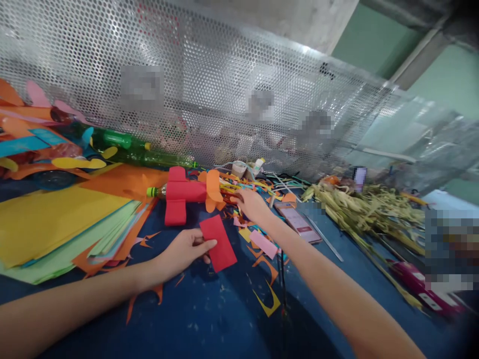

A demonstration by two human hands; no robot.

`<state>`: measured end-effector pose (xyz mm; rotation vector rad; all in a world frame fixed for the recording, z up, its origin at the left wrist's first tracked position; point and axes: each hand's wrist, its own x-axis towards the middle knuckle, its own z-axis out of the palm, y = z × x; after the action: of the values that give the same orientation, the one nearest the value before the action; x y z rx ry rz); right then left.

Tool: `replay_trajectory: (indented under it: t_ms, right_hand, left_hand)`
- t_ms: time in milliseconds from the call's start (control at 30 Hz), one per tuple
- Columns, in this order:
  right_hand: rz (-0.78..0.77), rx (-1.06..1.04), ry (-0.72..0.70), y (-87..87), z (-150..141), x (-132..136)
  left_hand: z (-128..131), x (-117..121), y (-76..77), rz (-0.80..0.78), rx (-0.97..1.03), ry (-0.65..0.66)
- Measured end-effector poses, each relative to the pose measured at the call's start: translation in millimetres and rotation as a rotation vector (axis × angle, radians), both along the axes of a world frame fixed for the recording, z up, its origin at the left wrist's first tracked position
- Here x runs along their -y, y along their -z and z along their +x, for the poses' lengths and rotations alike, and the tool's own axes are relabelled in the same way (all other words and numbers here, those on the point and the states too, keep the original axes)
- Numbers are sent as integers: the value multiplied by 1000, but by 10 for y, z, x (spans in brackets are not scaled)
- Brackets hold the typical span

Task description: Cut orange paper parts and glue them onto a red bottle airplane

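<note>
My left hand (187,251) pinches a red paper rectangle (219,243) by its left edge, just above the blue table (209,319). My right hand (251,203) reaches forward into a heap of coloured paper scraps (243,187), fingers curled over something I cannot make out. In front of both hands lies a bottle wrapped in red paper (179,195) with red wings and an orange paper tail, like a small plane.
A stack of yellow, green and orange paper sheets (60,224) lies at the left. Green bottles (142,149) rest against a perforated metal screen (224,85). A phone (299,223) lies right of my right hand, dry plant stalks (359,209) beyond it. Paper offcuts litter the table.
</note>
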<state>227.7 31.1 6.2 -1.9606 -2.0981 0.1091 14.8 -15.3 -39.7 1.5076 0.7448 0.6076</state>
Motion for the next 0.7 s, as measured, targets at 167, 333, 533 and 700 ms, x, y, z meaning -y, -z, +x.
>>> replay_trajectory:
  t_ms: [167,333,533,700]
  right_hand:
    - [-132,226,113,12,-19,-625]
    - [-218,309,137,42,-83,-723]
    - [-204,260,220,-193,-39,-640]
    - [-169,27,230,-358,97,-500]
  left_hand:
    - [-31,-2,-8,12,12,65]
    - [-47,0,-17,1,53,72]
    - [-43,9,-17,14,43,64]
    - [-36,0,-21,21,35,59]
